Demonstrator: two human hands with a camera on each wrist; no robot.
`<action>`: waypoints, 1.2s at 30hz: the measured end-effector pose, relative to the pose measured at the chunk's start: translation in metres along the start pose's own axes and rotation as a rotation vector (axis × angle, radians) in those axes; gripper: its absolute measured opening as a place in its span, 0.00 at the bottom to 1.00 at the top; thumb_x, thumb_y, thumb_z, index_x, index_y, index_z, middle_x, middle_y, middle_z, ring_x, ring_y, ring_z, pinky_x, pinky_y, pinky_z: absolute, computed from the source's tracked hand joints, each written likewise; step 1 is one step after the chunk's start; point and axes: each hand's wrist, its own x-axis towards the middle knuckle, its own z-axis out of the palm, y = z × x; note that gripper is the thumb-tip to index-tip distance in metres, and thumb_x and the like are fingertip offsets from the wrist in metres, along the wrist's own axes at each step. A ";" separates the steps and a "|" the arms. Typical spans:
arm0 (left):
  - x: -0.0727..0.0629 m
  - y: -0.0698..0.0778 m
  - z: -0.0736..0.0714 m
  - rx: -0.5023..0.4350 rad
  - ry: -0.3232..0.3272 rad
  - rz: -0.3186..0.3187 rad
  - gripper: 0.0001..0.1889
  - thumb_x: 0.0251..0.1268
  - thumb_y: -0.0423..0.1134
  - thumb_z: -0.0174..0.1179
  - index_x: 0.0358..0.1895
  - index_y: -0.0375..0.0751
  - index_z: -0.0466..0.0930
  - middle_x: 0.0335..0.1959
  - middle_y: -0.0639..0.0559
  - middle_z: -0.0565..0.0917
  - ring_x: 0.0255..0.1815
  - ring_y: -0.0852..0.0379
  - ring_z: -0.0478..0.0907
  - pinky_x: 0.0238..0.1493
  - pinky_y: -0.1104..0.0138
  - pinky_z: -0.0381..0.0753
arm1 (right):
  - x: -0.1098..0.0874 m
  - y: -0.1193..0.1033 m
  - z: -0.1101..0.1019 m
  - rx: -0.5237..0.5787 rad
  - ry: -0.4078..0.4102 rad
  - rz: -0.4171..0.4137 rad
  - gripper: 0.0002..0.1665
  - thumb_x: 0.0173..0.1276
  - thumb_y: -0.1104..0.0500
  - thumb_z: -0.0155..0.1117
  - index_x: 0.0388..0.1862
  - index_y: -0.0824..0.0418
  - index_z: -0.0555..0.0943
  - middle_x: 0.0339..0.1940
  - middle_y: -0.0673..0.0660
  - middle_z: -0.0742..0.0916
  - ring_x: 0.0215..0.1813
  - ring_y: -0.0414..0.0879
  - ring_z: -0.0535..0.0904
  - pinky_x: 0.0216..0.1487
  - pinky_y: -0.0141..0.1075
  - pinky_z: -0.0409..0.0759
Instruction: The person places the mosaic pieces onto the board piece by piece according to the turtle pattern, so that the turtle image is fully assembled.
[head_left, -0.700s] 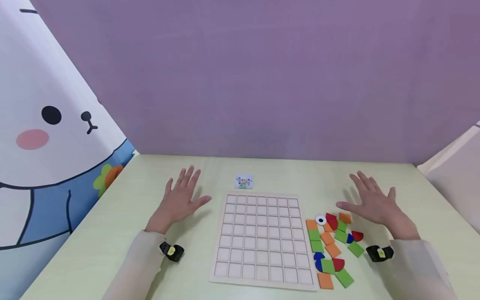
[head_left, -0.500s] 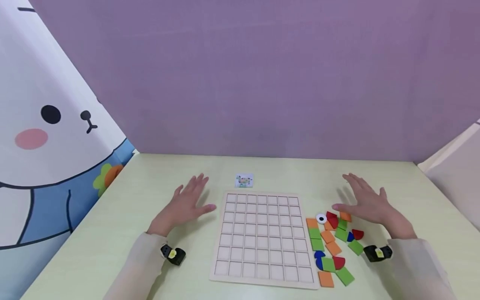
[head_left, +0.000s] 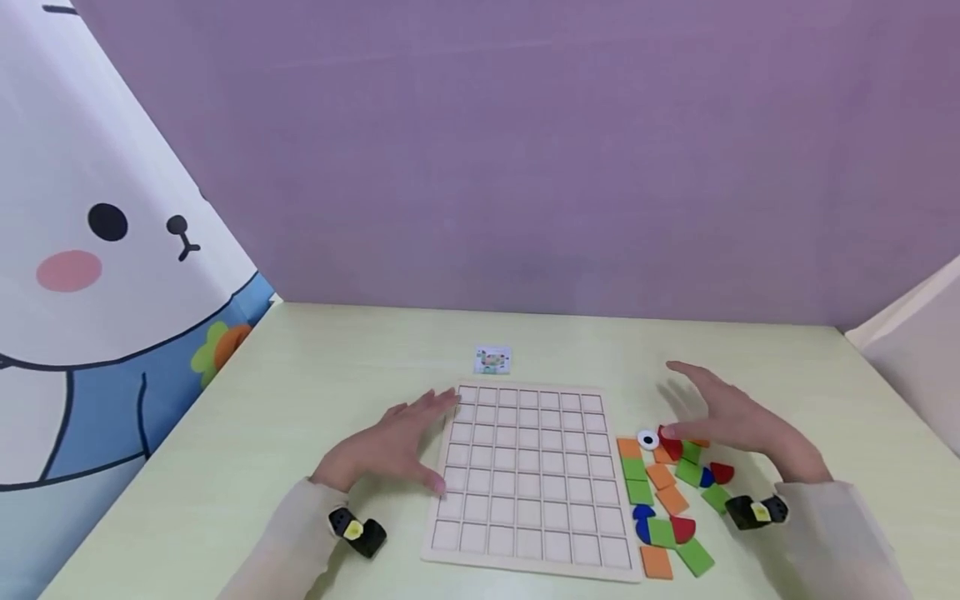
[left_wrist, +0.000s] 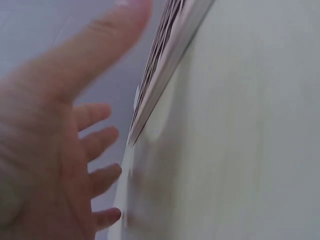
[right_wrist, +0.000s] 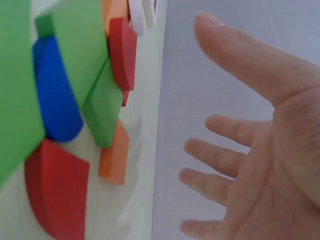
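Observation:
My left hand (head_left: 393, 442) hovers at the left rim of a pale wooden grid board (head_left: 528, 483), thumb and fingers spread apart and holding nothing. In the left wrist view the board's edge (left_wrist: 167, 70) shows beyond the thumb. Over the upper right of the loose pieces, my right hand (head_left: 742, 423) has its thumb apart from its fingers, with nothing between them. Beneath and beside it lie green squares (head_left: 695, 557), orange squares (head_left: 657, 562), red rounded pieces (head_left: 683, 529), blue rounded pieces (head_left: 642, 530) and a white eye disc (head_left: 648, 440). The right thumb overlaps a red piece in the head view.
A small printed card (head_left: 492, 360) lies behind the board on the pale table (head_left: 360, 342). A purple panel (head_left: 525, 167) rises at the back, and a cartoon-printed panel (head_left: 112, 333) stands on the left. Each wrist wears a small black device (head_left: 360, 533).
My left hand has moved right and toward me, up to the board's left edge. My right hand has shifted slightly left and turned more edge-on. The board and pieces stay in place.

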 end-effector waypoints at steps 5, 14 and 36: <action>0.001 0.000 0.006 0.049 -0.022 0.011 0.64 0.34 0.65 0.73 0.76 0.42 0.48 0.78 0.48 0.48 0.78 0.42 0.42 0.72 0.39 0.42 | -0.001 -0.002 0.003 0.050 -0.054 -0.029 0.59 0.52 0.47 0.74 0.75 0.64 0.52 0.71 0.72 0.61 0.68 0.71 0.58 0.60 0.68 0.65; -0.001 0.002 0.009 0.085 -0.050 -0.001 0.63 0.36 0.66 0.71 0.75 0.39 0.49 0.78 0.48 0.47 0.78 0.42 0.42 0.72 0.39 0.42 | 0.001 -0.004 0.015 0.096 -0.121 -0.102 0.46 0.53 0.48 0.74 0.68 0.62 0.66 0.64 0.67 0.74 0.60 0.63 0.70 0.52 0.56 0.78; -0.002 0.001 0.013 0.107 -0.025 -0.019 0.62 0.37 0.70 0.68 0.76 0.43 0.49 0.78 0.45 0.45 0.79 0.44 0.42 0.72 0.40 0.43 | 0.009 -0.010 0.024 0.091 -0.177 -0.170 0.12 0.58 0.59 0.71 0.39 0.57 0.79 0.35 0.48 0.81 0.35 0.40 0.72 0.36 0.28 0.76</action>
